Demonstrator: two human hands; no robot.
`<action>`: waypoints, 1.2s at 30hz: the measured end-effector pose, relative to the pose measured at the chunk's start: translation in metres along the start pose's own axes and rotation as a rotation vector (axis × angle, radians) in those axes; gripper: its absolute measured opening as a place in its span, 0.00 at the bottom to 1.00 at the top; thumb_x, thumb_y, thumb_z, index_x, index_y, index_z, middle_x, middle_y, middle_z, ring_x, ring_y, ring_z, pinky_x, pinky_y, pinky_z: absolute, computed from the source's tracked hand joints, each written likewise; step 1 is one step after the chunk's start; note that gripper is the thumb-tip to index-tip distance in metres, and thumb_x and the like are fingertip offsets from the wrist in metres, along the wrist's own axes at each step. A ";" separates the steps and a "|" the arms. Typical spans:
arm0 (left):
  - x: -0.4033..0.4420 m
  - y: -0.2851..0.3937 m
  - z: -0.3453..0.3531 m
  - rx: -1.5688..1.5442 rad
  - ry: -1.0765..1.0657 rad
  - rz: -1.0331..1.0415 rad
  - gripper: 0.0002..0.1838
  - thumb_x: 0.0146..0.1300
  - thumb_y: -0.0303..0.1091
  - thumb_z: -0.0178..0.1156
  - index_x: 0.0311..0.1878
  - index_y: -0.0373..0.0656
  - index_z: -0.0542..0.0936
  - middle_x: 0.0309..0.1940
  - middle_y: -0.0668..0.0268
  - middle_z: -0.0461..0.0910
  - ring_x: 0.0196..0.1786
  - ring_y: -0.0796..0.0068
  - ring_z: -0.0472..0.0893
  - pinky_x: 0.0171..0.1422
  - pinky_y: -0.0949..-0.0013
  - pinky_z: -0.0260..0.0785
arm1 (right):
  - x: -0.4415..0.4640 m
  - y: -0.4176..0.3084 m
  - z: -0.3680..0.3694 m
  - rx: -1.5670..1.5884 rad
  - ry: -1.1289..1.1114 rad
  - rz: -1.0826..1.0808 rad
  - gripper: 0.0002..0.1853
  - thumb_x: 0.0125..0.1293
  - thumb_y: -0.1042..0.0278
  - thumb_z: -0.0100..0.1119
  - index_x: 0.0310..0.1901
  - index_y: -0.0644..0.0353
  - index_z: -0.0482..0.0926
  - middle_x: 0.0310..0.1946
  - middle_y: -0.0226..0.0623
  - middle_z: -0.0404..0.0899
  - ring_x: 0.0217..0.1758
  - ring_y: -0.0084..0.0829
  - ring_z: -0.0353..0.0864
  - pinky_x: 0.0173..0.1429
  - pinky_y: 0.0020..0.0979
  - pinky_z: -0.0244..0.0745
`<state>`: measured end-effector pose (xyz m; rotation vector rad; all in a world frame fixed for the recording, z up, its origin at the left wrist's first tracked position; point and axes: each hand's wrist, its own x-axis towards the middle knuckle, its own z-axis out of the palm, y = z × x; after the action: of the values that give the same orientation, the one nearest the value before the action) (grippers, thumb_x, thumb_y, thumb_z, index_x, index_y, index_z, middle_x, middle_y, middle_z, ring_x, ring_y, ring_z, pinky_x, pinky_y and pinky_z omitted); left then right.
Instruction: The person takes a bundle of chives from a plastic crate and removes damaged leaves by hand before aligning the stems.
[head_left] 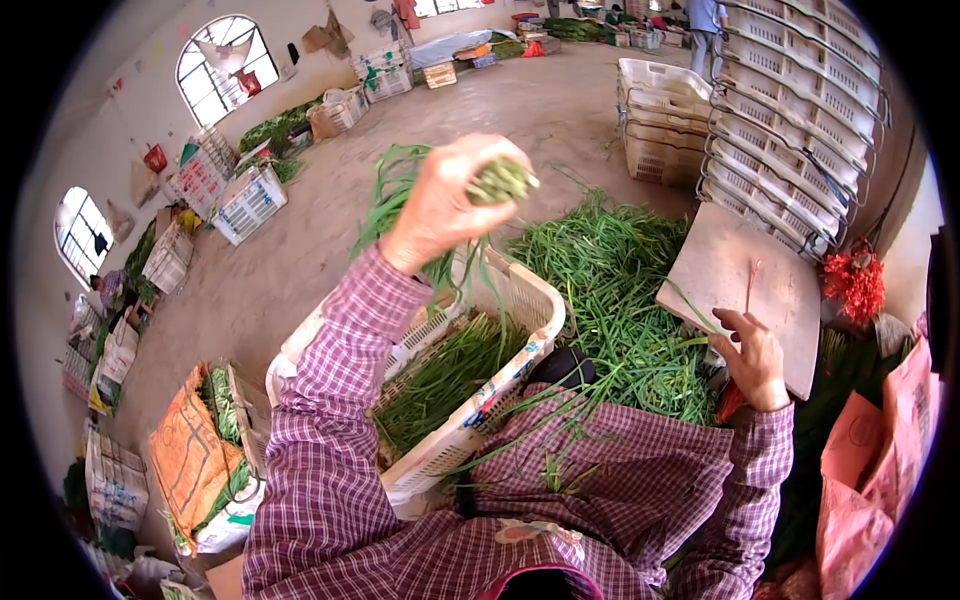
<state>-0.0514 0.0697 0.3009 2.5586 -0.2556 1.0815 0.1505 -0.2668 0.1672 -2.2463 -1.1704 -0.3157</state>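
My left hand (455,195) is raised above a white plastic crate (545,300), closed round a bunch of chives (503,181). The pale cut ends face right, while the long green leaves hang behind and below the hand. More chives (450,370) lie inside the crate. My right hand (750,355) is over the near edge of a flat board (755,285), its fingers curved and apart. A few thin green blades pass close to those fingertips; whether they touch, I cannot tell. A big loose heap of chives (620,300) spreads between the crate and the board.
Tall stacked white crates (785,110) rise behind the board, beside a shorter crate stack (660,120). Red ties (853,285) hang at the right, above a pink sack (870,470). At left sits a container with an orange sack (200,450). A person (705,30) stands far back.
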 end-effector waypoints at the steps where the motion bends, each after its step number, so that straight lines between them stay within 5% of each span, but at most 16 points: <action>1: -0.004 0.007 0.017 0.140 -0.037 0.141 0.13 0.44 0.23 0.65 0.36 0.43 0.79 0.31 0.70 0.80 0.38 0.79 0.78 0.45 0.71 0.71 | -0.003 -0.006 0.001 -0.018 -0.114 0.126 0.19 0.60 0.62 0.65 0.53 0.54 0.79 0.42 0.44 0.80 0.42 0.47 0.81 0.43 0.42 0.76; 4: -0.046 0.016 0.088 0.376 -0.117 0.332 0.11 0.44 0.27 0.66 0.34 0.45 0.78 0.25 0.72 0.72 0.32 0.76 0.73 0.42 0.68 0.68 | -0.018 -0.009 0.024 0.176 -0.121 0.075 0.19 0.60 0.63 0.65 0.53 0.54 0.79 0.39 0.42 0.80 0.38 0.43 0.82 0.41 0.40 0.76; 10: -0.194 0.069 0.238 0.060 -0.415 0.270 0.06 0.58 0.34 0.60 0.32 0.46 0.74 0.26 0.71 0.67 0.34 0.76 0.69 0.41 0.68 0.67 | -0.059 0.002 0.063 0.245 -0.330 0.102 0.13 0.61 0.69 0.61 0.47 0.59 0.83 0.40 0.44 0.82 0.42 0.43 0.84 0.45 0.36 0.77; 16: -0.254 0.102 0.265 0.101 -0.756 0.310 0.05 0.58 0.34 0.59 0.31 0.46 0.74 0.26 0.70 0.69 0.37 0.74 0.72 0.45 0.67 0.66 | -0.080 -0.011 0.087 0.287 -0.426 0.188 0.10 0.61 0.73 0.63 0.44 0.63 0.83 0.31 0.44 0.84 0.32 0.36 0.85 0.37 0.33 0.78; 21: -0.265 0.107 0.272 0.106 -0.744 0.344 0.05 0.58 0.35 0.58 0.31 0.46 0.75 0.26 0.70 0.71 0.37 0.74 0.72 0.49 0.67 0.65 | -0.072 -0.037 0.110 0.441 -0.317 0.143 0.04 0.62 0.74 0.62 0.35 0.66 0.80 0.19 0.35 0.78 0.19 0.20 0.72 0.24 0.27 0.67; 28: -0.265 0.111 0.270 0.065 -0.786 0.308 0.08 0.59 0.34 0.57 0.28 0.41 0.75 0.28 0.66 0.71 0.37 0.70 0.73 0.53 0.61 0.66 | -0.053 -0.099 0.146 0.670 -0.432 0.011 0.05 0.65 0.72 0.61 0.34 0.64 0.81 0.15 0.33 0.77 0.14 0.19 0.70 0.19 0.26 0.66; 29: -0.265 0.112 0.270 -0.029 -0.890 0.199 0.10 0.58 0.34 0.57 0.27 0.37 0.73 0.29 0.65 0.71 0.37 0.66 0.73 0.55 0.58 0.65 | -0.052 -0.108 0.152 0.647 -0.471 0.002 0.04 0.65 0.72 0.62 0.36 0.65 0.81 0.18 0.33 0.78 0.18 0.20 0.73 0.23 0.25 0.69; 30: -0.256 0.114 0.273 -0.087 -1.146 0.118 0.10 0.63 0.34 0.55 0.37 0.36 0.74 0.39 0.60 0.75 0.45 0.64 0.75 0.62 0.59 0.66 | -0.052 -0.115 0.158 0.624 -0.506 -0.008 0.05 0.64 0.73 0.62 0.38 0.65 0.81 0.21 0.33 0.79 0.22 0.20 0.76 0.27 0.25 0.72; 33: -0.323 0.107 0.323 -0.349 -0.596 -0.086 0.06 0.61 0.29 0.55 0.31 0.39 0.78 0.30 0.63 0.77 0.45 0.64 0.77 0.53 0.60 0.69 | -0.065 -0.123 0.185 0.474 -0.273 -0.211 0.06 0.61 0.73 0.64 0.40 0.62 0.81 0.28 0.40 0.83 0.28 0.35 0.83 0.31 0.31 0.77; 36: -0.333 0.108 0.320 -1.118 -0.591 -0.592 0.04 0.63 0.29 0.53 0.37 0.40 0.75 0.37 0.63 0.74 0.49 0.64 0.74 0.57 0.60 0.67 | -0.080 -0.143 0.187 0.391 -0.317 -0.205 0.07 0.61 0.69 0.64 0.40 0.59 0.81 0.32 0.40 0.83 0.30 0.40 0.84 0.33 0.34 0.78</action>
<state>-0.1031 -0.1434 -0.1195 1.6401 -0.1513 -0.1068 -0.0222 -0.1459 0.0360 -1.8788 -1.4846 0.1884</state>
